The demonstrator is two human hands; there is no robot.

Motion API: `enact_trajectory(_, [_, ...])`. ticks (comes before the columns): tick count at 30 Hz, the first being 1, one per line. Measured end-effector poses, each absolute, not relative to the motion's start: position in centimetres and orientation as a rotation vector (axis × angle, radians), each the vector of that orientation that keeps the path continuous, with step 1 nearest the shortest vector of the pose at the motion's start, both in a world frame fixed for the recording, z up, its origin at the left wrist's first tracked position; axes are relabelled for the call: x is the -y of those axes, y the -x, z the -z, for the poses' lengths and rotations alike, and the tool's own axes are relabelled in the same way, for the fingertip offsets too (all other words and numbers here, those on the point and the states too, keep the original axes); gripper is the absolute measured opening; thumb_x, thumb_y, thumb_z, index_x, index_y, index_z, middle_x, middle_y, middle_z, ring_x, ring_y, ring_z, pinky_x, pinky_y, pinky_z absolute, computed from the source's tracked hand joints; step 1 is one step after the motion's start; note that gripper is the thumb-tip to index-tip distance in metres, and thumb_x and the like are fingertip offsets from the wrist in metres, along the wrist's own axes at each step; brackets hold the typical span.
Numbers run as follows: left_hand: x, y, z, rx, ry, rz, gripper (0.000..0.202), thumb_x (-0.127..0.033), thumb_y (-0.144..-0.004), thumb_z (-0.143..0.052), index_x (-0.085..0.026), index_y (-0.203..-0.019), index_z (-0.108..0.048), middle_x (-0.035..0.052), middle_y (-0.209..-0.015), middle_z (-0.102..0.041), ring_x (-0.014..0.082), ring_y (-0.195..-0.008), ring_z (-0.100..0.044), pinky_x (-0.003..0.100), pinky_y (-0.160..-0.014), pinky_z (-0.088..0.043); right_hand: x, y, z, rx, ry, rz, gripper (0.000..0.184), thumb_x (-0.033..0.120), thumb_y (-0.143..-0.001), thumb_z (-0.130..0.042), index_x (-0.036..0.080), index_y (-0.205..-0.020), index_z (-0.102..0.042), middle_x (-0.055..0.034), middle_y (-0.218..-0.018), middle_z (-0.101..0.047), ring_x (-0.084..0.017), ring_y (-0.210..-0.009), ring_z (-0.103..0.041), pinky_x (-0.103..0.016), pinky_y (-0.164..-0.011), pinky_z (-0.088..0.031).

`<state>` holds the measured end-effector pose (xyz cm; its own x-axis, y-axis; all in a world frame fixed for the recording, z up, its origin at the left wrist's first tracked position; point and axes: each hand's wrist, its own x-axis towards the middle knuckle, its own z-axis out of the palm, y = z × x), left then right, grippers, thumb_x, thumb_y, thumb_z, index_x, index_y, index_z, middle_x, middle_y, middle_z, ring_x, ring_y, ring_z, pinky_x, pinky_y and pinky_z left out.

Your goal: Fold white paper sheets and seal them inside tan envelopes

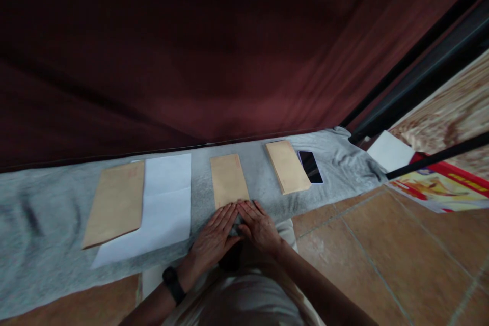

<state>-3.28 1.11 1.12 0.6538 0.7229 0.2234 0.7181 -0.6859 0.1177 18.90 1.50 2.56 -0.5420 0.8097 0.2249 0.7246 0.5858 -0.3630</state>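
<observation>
A brown paper envelope (pixel 229 178) lies flat on the grey cloth right in front of me. My left hand (pixel 218 232) rests with its fingers stretched out over the envelope's near edge. Beside it, my right hand (pixel 259 226) lies flat too, its fingertips meeting the left ones at that edge. Off to the right sits a stack of brown envelopes (pixel 288 165), apart from both hands. To the left, more brown envelopes (pixel 116 201) lie partly over white paper sheets (pixel 168 198).
A dark phone (pixel 310 167) lies just right of the envelope stack. The grey cloth (pixel 202 183) covers a narrow surface against a dark red curtain (pixel 214 61). Black metal bars (pixel 420 66), a white box (pixel 389 152) and a colourful printed box (pixel 439 183) stand at the right.
</observation>
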Motion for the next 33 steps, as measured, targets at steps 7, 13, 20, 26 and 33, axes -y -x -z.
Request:
enact_trajectory(7, [0.1,4.8,-1.1,-1.319,-2.821,-0.392,0.077,-0.054,-0.101,-0.043,-0.017,-0.163,-0.017,0.014,-0.164,-0.036,0.0258,-0.15,-0.038,0.043,-0.124,-0.032,-1.0,-20.6,-1.7,2.424,1.303,-0.275,0.058,0.029,-0.104,-0.051,0.019,-0.159,-0.034,-0.0088,-0.159,-0.045,-0.024,-0.147,-0.041,-0.05,-0.126,-0.027])
enact_trajectory(13, [0.7,6.0,-1.0,-1.37,-2.813,-0.403,0.079,-0.054,-0.101,-0.043,-0.017,-0.163,-0.014,0.0145,-0.164,-0.036,0.0262,-0.149,-0.039,0.043,-0.123,-0.033,-1.0,-21.4,-1.9,2.386,1.346,-0.239,0.055,0.025,-0.105,-0.046,0.017,-0.158,-0.035,-0.0111,-0.155,-0.05,-0.026,-0.147,-0.042,-0.054,-0.125,-0.029])
enact_trajectory(20, [0.8,5.6,-0.3,-1.41,-2.842,-0.428,0.087,-0.058,-0.099,-0.045,-0.01,-0.163,-0.012,0.0195,-0.161,-0.039,0.0309,-0.149,-0.038,0.048,-0.122,-0.034,-1.2,-16.8,-3.2,2.424,1.177,-0.32,0.055,0.034,-0.106,-0.045,0.015,-0.157,-0.037,-0.0114,-0.157,-0.048,-0.024,-0.147,-0.041,-0.049,-0.125,-0.032])
enact_trajectory(26, [0.9,5.8,-0.7,-1.4,-2.778,-0.419,0.078,-0.054,-0.1,-0.043,-0.015,-0.163,-0.017,0.016,-0.162,-0.04,0.029,-0.148,-0.041,0.048,-0.121,-0.036,-1.1,-16.1,-2.2,2.396,1.272,-0.303,0.056,0.038,-0.106,-0.048,0.016,-0.156,-0.039,-0.0121,-0.157,-0.048,-0.024,-0.147,-0.041,-0.048,-0.124,-0.032])
enact_trajectory(33, [-2.2,4.4,-2.1,-1.431,-2.692,-0.506,0.063,-0.045,-0.103,-0.04,-0.018,-0.16,-0.029,0.013,-0.157,-0.048,0.0269,-0.146,-0.044,0.048,-0.12,-0.039,-1.4,-18.2,-1.6,2.364,1.316,-0.257,0.055,0.036,-0.106,-0.045,0.015,-0.156,-0.038,-0.0127,-0.157,-0.048,-0.024,-0.147,-0.042,-0.047,-0.124,-0.033])
